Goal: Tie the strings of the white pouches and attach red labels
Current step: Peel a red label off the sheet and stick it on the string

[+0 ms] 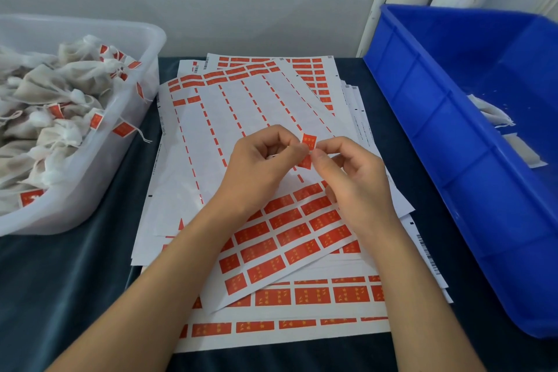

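Both hands meet over the stack of white label sheets [271, 118], pinching one small red paper label [308, 142] between them: left hand [265, 157] at nine o'clock of it, right hand [347, 169] at four. Its long axis runs upright, folding midway. Whether a string lies inside, I cannot tell.

Label sheets [271, 118] cover the tabletop [75, 296] centre. Left of them stands a clear bin [120, 142] heaped with pouches; right, a blue crate [437, 130]. Dark strips between stay passable.
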